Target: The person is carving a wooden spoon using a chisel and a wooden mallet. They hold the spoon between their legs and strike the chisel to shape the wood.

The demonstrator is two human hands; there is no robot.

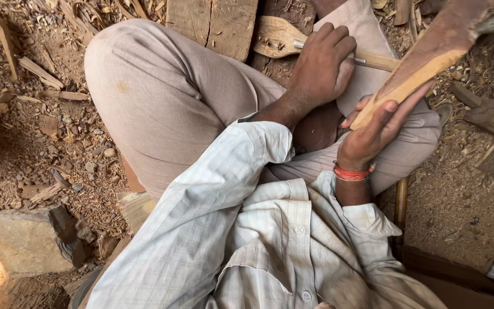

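Checked shirt sleeves frame seated woodcarver on chip-strewn ground. Left hand fisted around wooden-handled chisel, handle aimed right. Right hand — red thread at wrist — pinches lower end of carved wood piece, above right knee, long axis rising up-right, pale cut face leftward. Sound practice, by judgement: firm grip, shallow cuts with grain — blade kept off fingers.

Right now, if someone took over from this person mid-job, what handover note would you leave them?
Left hand: closed on a wooden-handled tool, resting on the lap. Right hand: gripping the lower end of a long carved wood piece, raised and tilted up to the right. Its pale shaved face shows; the upper end is still dark and rough. Another shaped piece lies beside the plank. Shavings cover the ground.
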